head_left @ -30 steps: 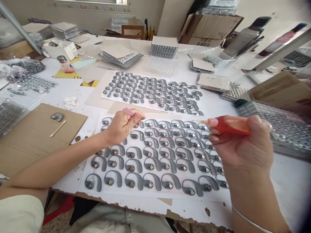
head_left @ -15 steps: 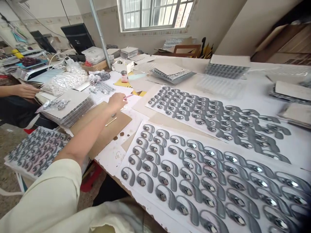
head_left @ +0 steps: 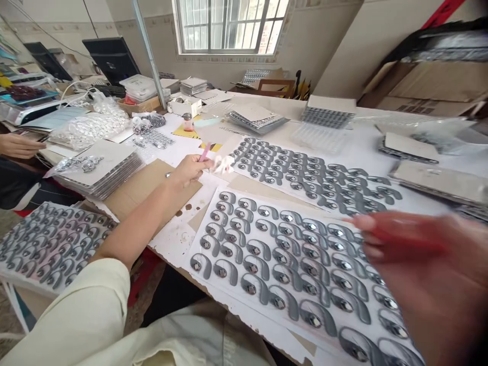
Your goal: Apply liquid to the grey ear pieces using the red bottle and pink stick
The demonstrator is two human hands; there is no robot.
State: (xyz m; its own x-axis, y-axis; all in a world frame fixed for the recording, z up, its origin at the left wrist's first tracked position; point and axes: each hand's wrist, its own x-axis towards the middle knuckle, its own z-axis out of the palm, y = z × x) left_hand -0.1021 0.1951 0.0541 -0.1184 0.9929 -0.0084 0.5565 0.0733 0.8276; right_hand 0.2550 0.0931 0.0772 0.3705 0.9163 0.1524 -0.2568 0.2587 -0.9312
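Observation:
My left hand [head_left: 189,170] reaches out over the table, fingers closed on a thin pink stick [head_left: 205,151] and on a crumpled white tissue [head_left: 223,163] that hangs to its right. It hovers by the brown cardboard sheet [head_left: 145,188]. My right hand [head_left: 423,269] is close to the camera at the right, smeared by motion, with something red inside it that I cannot make out. Below it lies a white sheet [head_left: 198,239] covered with rows of grey ear-hook parts [head_left: 267,274].
A second sheet of grey parts [head_left: 305,175] lies further back. Another tray of them [head_left: 49,244] sits low at the left. Stacked trays [head_left: 102,170], bags of small parts [head_left: 87,127], a small bottle [head_left: 187,122] and cardboard boxes [head_left: 427,86] crowd the table. Another person's hand [head_left: 19,146] rests at far left.
The view swung left, then slightly back. My left hand went from the near sheet out to the cardboard and picked up the white tissue. My right hand came back into view, blurred.

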